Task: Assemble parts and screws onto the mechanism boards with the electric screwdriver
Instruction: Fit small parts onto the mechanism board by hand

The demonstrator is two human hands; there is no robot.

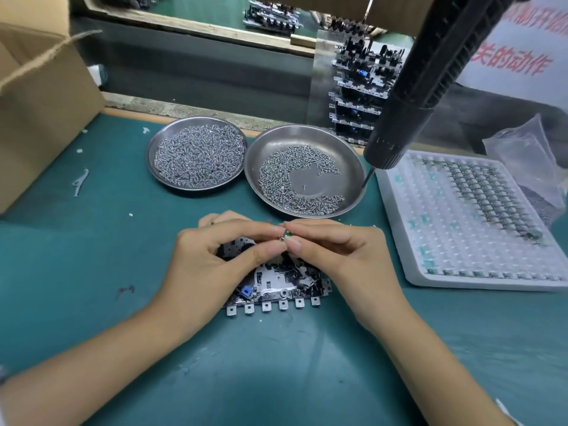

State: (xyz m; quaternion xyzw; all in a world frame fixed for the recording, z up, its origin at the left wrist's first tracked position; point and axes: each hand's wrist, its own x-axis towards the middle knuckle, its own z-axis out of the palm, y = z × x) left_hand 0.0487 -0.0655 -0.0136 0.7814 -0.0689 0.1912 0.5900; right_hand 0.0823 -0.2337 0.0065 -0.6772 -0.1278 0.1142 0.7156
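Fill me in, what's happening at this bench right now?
A person is fitting a small green part onto a mechanism board lying on the green mat. The left hand and right hand pinch it together above the board. The electric screwdriver hangs unused at upper right, over two screw dishes.
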